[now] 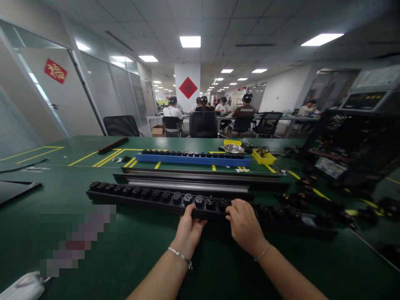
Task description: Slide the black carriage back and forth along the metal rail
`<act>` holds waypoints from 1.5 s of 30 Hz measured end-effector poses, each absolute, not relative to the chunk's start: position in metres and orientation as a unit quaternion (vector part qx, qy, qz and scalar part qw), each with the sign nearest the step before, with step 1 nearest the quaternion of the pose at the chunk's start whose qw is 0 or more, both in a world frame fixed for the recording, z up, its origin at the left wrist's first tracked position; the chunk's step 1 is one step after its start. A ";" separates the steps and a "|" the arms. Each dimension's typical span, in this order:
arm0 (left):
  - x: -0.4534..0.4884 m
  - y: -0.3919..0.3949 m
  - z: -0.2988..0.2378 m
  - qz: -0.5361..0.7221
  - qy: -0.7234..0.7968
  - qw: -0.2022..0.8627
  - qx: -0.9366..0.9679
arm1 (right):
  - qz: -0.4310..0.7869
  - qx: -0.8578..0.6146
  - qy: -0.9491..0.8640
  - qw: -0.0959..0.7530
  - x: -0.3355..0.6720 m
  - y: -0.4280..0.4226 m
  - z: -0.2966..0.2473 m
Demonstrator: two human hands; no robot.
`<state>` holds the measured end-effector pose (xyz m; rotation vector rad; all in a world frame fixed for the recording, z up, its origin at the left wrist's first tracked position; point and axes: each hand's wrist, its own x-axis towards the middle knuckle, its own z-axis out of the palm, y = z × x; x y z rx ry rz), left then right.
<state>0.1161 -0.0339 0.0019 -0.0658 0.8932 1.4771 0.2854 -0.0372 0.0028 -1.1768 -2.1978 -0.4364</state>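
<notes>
A long black socket strip (146, 196) with several outlets lies across the green table (125, 258) in front of me. My left hand (189, 231) grips the strip's near edge, with its fingers curled over the top next to an outlet. Just to the right, my right hand (243, 223) is closed on the same strip, its fingertips pressing on the outlets. Both wrists wear thin bracelets.
Behind the strip lie long metal rails (187, 180), a blue strip of sockets (192, 158), a metal bowl (233, 148) and a yellow tray (264, 157). Dark equipment (353, 141) stands at the right. Several people sit at a far table (218, 118).
</notes>
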 end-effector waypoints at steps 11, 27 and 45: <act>0.099 -0.008 0.007 0.551 0.509 0.660 0.045 | -0.142 -0.450 -0.826 0.310 0.286 -0.001 -0.001; 0.070 -0.022 0.005 0.424 0.573 0.683 0.159 | -0.093 -0.467 -0.824 0.307 0.274 -0.002 -0.010; 0.077 0.005 -0.003 0.409 0.584 0.676 0.186 | -0.126 -0.465 -0.816 0.319 0.277 0.028 -0.025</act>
